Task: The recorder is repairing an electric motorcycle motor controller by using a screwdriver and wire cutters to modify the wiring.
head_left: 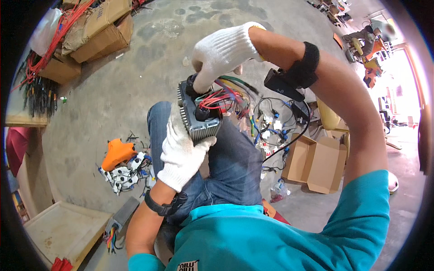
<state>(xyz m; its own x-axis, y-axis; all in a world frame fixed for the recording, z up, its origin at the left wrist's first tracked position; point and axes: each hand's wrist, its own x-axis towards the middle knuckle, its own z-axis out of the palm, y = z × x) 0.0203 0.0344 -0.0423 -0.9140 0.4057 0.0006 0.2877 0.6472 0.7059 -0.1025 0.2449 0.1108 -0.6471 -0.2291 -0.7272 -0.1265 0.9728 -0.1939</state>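
Observation:
A grey finned metal controller box [203,128] rests over my knees, tilted. My left hand [181,153], in a white knit glove, grips its near end with the fingers along the side and the thumb across the lower edge. My right hand [221,52], gloved too, comes over from the right, with its fingers closed at a black round fitting [193,86] on the far end of the box. Red, green and other coloured wires [217,99] spill from the box toward the right, under my right hand. The right fingertips are partly hidden.
On the floor, an orange plastic part [118,153] and white connectors [124,178] lie left. Cables with blue connectors [275,124] and an opened cardboard box [316,165] lie right. Another finned box [124,214] is at lower left, beside a tray [63,230]. Cartons [101,40] stand far left.

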